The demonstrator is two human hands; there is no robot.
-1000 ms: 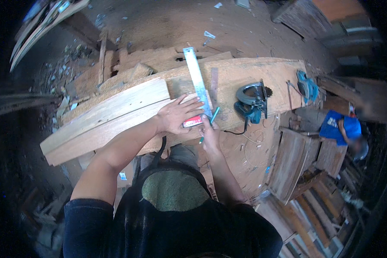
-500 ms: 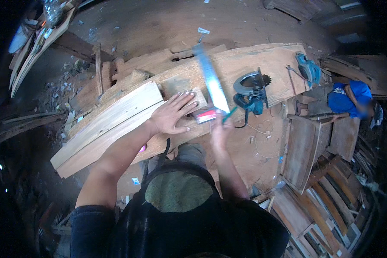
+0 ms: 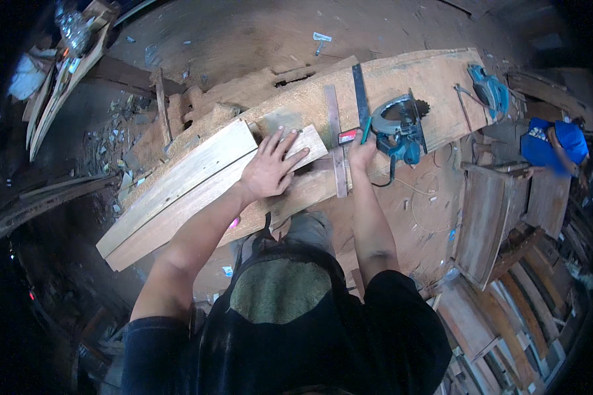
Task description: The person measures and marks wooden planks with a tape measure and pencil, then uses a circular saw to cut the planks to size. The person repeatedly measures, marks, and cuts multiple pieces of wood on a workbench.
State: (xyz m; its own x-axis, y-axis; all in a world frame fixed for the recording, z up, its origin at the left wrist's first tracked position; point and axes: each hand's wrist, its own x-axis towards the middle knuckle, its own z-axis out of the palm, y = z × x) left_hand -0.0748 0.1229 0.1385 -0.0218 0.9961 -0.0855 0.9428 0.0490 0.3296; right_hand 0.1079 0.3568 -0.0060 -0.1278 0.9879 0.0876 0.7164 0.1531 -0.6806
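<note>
Done well, this has the left hand [image 3: 269, 172], fingers apart, pressing the lower board [image 3: 191, 204] flat on the table [image 3: 435, 74], and the right grip [image 3: 362, 153], clamped on square [image 3: 360, 97] and pencil [image 3: 366, 130], clear of the saw [image 3: 398, 148].

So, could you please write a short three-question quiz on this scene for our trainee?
1. What does the left hand rest on?
2. True or false: the circular saw is on the bench, to the right of the right hand.
3. Besides the square, the right hand holds a thin stick. Its colour is: (a) yellow; (b) green; (c) white.

Key:
1. The nearer board of the two.
2. True.
3. (b)
</note>
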